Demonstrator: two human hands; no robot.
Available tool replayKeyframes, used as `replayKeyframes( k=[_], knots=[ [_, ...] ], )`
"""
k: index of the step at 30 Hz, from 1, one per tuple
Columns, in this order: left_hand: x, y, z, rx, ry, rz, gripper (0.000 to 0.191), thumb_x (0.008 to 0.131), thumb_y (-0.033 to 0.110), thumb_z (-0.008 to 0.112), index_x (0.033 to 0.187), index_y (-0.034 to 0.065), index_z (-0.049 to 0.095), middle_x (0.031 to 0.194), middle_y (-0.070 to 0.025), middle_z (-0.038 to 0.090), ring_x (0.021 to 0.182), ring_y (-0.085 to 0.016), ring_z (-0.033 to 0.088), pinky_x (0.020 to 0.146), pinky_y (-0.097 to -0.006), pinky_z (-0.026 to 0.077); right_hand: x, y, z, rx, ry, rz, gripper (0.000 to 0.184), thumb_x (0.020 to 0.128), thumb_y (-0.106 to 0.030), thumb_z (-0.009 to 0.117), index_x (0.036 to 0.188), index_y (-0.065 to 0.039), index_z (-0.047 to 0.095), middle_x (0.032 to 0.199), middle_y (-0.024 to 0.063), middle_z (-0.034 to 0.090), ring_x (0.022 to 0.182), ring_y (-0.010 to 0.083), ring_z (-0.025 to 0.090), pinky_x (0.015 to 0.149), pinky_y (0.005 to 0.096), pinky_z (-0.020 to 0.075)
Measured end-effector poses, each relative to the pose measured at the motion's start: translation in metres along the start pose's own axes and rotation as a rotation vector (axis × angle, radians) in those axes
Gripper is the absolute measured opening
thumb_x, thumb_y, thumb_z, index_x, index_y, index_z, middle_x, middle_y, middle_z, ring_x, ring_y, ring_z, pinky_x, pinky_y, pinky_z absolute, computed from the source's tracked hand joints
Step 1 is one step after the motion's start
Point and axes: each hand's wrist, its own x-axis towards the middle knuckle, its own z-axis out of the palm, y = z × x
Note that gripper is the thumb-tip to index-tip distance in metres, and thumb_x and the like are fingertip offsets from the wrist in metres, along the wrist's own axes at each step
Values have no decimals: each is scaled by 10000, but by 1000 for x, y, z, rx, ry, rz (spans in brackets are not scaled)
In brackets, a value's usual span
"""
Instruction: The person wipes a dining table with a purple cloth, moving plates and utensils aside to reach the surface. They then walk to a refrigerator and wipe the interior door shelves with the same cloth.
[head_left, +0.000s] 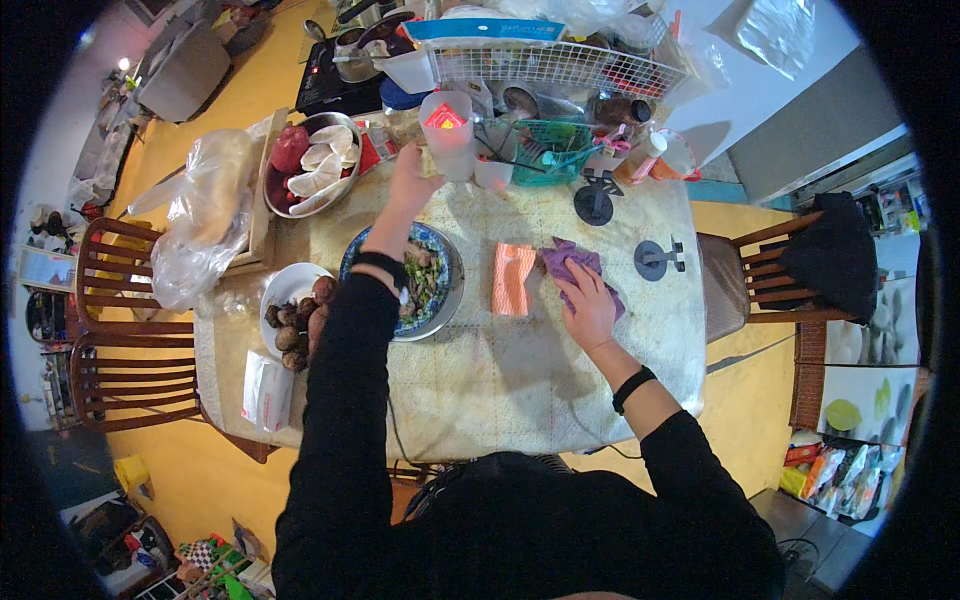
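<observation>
My right hand (589, 304) lies flat on a crumpled purple cloth (574, 259) on the table, its fingers spread over it. An orange striped cloth (513, 279) lies just left of that. My left hand (414, 180) reaches over the table's far part, fingers apart, beside a tall translucent plastic container (450, 146) with a red and yellow label; whether they touch is unclear. Beneath my left forearm, partly hidden, a blue-patterned dish (424, 281) of meat and chopped greens sits on a round metal base.
A steel bowl (352, 191) of cut pieces, a white bowl (277, 289) of round brown tubers and a tissue pack (267, 390) stand left. At the back are a green plastic basket (551, 176) and a white wire rack (555, 67). Two black stands (594, 204) are right.
</observation>
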Motion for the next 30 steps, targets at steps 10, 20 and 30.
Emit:
replayKeyframes(
  k=[10, 20, 30],
  knots=[
    [51, -50, 9, -486, -366, -270, 982, 558, -31, 838, 1435, 56, 407, 1352, -90, 554, 1280, -233, 505, 1079, -378, 408, 7, 6, -4, 80, -39, -38, 447, 659, -48, 682, 1095, -145, 687, 1377, 62, 553, 1197, 330, 540, 954, 408, 503],
    [29, -35, 15, -348, -276, -191, 907, 583, 15, 872, 1370, 55, 425, 1281, -82, 580, 1182, -224, 561, 994, -373, 475, 16, 3, -7, 69, -121, 2, 446, 662, -31, 658, 1091, -150, 686, 1351, 50, 569, 1180, 322, 548, 940, 401, 514],
    [2, -1, -7, -308, -206, -209, 912, 563, -3, 880, 1353, 15, 423, 1300, -100, 580, 1212, -233, 565, 1019, -379, 468, 127, -27, 9, 195, -115, -119, 425, 742, -45, 632, 1158, -130, 652, 1355, 89, 557, 1220, 341, 532, 995, 425, 482]
  ],
)
